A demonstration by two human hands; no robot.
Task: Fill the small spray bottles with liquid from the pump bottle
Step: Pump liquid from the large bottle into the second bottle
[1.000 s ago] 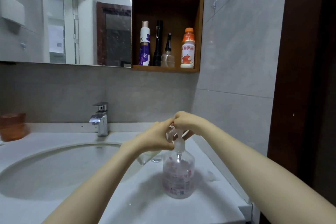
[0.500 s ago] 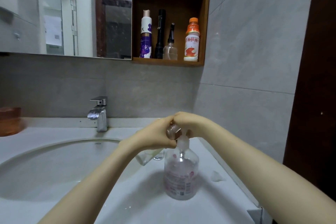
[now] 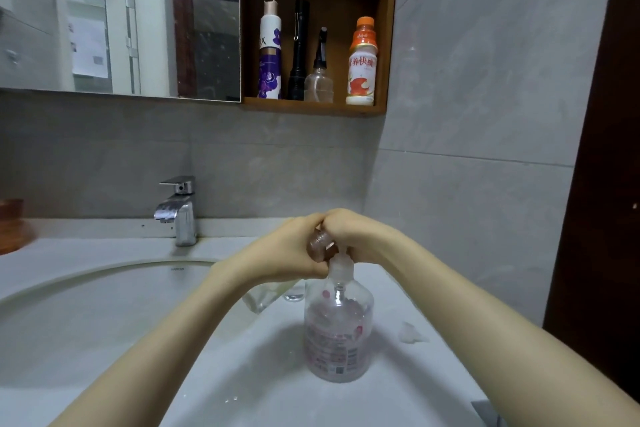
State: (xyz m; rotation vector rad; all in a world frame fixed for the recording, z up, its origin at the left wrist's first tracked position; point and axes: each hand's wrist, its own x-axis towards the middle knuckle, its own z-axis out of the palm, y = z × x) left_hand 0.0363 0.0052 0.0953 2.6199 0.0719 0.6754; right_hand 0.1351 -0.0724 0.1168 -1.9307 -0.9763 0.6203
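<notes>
Two grips meet above the clear, round-shouldered plastic pump bottle (image 3: 337, 340), which stands near the right edge of the glossy white desk (image 3: 242, 385). My left grip (image 3: 277, 253) is curled tight round a small clear spray bottle (image 3: 319, 242), mostly hidden, held at the pump bottle's top. My right grip (image 3: 356, 236) covers that top; I cannot tell whether it clamps anything. The pink label (image 3: 329, 354) is too blurred to read.

One head-worn wide-angle view, forward and down, close over the counter (image 3: 242, 392), toward the tiled wall (image 3: 467, 97)
</notes>
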